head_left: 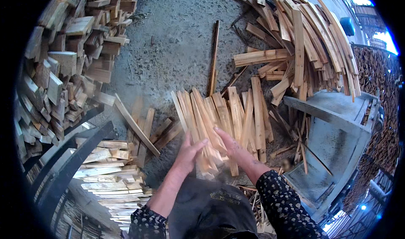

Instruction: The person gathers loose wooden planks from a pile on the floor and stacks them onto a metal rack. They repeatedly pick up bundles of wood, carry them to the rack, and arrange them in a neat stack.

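My left hand (pixel 188 153) and my right hand (pixel 234 149) press from both sides on a loose bundle of pale wooden slats (pixel 204 123) in front of my body. The left thumb lies across the near part of the bundle, and the right fingers rest along its right side. The near ends of the slats look blurred. More upright slats (pixel 256 112) stand fanned out just beyond and to the right of my right hand. Parts of the fingers are hidden by the wood.
A tall stack of cut wood (pixel 63 66) rises at the left, beside a dark curved metal frame (pixel 71 167) over stacked slats (pixel 114 184). A heap of long boards (pixel 312 40) lies at the far right. Nearer stands a grey metal machine (pixel 333 142). The floor (pixel 168 40) is rough concrete.
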Tool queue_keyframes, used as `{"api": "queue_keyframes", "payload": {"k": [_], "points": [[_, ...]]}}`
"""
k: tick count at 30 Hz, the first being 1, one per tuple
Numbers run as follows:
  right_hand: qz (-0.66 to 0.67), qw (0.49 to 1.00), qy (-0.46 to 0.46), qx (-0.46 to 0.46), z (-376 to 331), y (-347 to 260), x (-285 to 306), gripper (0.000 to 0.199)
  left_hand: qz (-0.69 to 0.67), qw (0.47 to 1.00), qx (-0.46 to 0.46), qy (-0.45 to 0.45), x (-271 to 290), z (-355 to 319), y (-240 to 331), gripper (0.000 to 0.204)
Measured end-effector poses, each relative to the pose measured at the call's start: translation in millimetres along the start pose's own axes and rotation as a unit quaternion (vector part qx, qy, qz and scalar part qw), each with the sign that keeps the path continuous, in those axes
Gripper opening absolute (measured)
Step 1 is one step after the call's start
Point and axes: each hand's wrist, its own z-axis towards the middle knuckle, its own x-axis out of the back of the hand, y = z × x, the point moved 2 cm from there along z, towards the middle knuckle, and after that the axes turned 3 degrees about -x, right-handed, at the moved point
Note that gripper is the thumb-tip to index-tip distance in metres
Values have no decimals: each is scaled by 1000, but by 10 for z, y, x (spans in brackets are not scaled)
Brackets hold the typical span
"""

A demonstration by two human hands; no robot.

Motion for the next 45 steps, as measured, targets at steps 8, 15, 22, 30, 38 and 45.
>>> {"api": "queue_keyframes", "payload": {"k": [8, 15, 22, 30, 38, 45], "points": [[74, 996, 1, 57, -150, 382, -431, 51, -172, 979, 11, -111, 557, 69, -58, 62], [234, 955, -179, 36, 513, 626, 25, 46, 118, 991, -29, 47, 659, 672, -105, 80], [105, 976, -112, 152, 110, 419, 25, 44, 199, 979, -38, -9, 104, 338, 161, 87], [-133, 902, -98, 400, -1519, 12, -369, 58, 245, 941, -228, -54, -968, -834, 611, 91], [-208, 679, -193, 678, -4331, 128, -1938, 75, 366, 671, -632, -128, -2331, -2861, 2190, 92], [-294, 425, -379, 768, -5692, -104, -3582, 87, 262, 570, -758, -179, -2732, -4869, 3393, 95]]}}
